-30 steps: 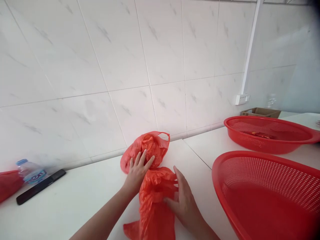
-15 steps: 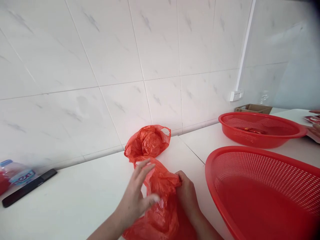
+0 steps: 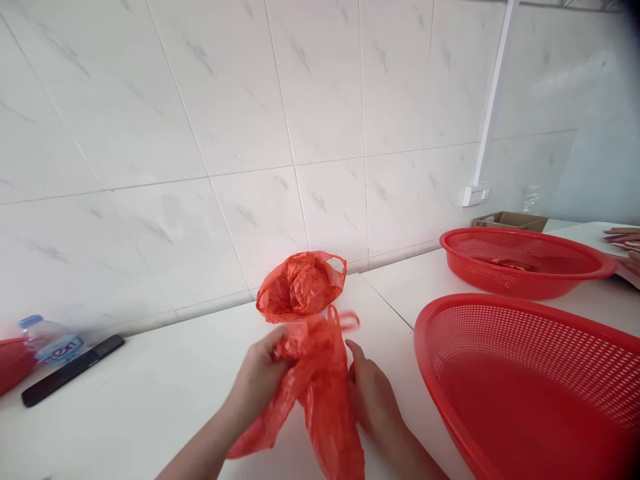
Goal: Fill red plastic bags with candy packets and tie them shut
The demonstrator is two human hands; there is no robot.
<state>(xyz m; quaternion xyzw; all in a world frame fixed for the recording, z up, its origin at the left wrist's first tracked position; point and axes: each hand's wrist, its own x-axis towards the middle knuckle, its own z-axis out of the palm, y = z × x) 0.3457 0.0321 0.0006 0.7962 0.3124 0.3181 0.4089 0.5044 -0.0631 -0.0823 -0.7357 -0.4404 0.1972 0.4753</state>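
A crumpled red plastic bag (image 3: 327, 393) hangs over the white table in front of me, its looped handles at the top blurred. My left hand (image 3: 263, 373) is closed on a bunched part of its upper left. At the bag's right edge is my right hand (image 3: 375, 397), with the index finger raised and the other fingers curled against the plastic, partly hidden. Just behind, a second red plastic bag (image 3: 303, 287) lies against the tiled wall, its mouth spread and crumpled red plastic inside.
A large red perforated basket (image 3: 500, 393) stands close on the right. Behind it, another red basket (image 3: 525, 280) holds some small red packets. A cardboard box (image 3: 513, 220) and another person's hands (image 3: 623, 237) are farther right. At left lie a black bar-like object (image 3: 73, 370) and a plastic bottle (image 3: 55, 343).
My left hand, open with spread fingers before, has closed on the bag. The bag's handles have swung up and its lower part now hangs in two folds. The view has shifted slightly.
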